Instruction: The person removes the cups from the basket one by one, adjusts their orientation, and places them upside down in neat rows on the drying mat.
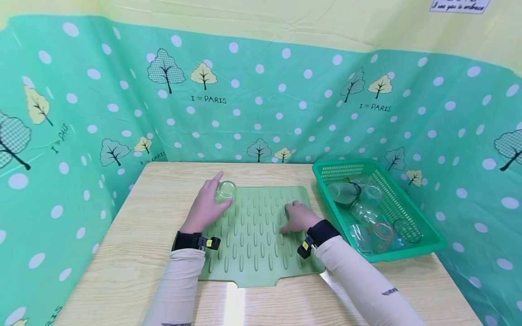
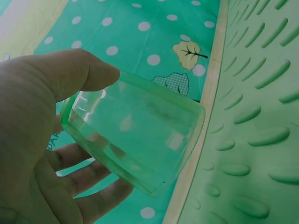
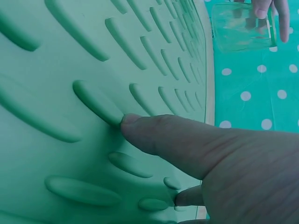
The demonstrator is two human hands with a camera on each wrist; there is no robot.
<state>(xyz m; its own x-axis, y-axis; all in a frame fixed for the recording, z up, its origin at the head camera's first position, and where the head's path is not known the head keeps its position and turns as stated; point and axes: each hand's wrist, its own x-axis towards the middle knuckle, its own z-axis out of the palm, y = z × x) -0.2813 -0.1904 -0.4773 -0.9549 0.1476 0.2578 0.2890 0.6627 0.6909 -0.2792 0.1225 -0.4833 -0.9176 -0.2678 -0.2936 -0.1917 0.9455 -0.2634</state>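
My left hand holds a clear drinking glass at the back left corner of a green ridged drying mat. Thumb and fingers grip the glass from opposite sides near its thick base in the left wrist view. Its mouth faces down toward the mat; whether the rim touches cannot be told. On the mat's right side, my right hand rests its fingertips with nothing held. The right wrist view shows the thumb against a raised ridge, the other fingers mostly hidden.
A green plastic basket stands right of the mat, with several glasses and jars lying in it. Wooden tabletop surrounds the mat. Behind and beside the table hangs a green polka-dot cloth.
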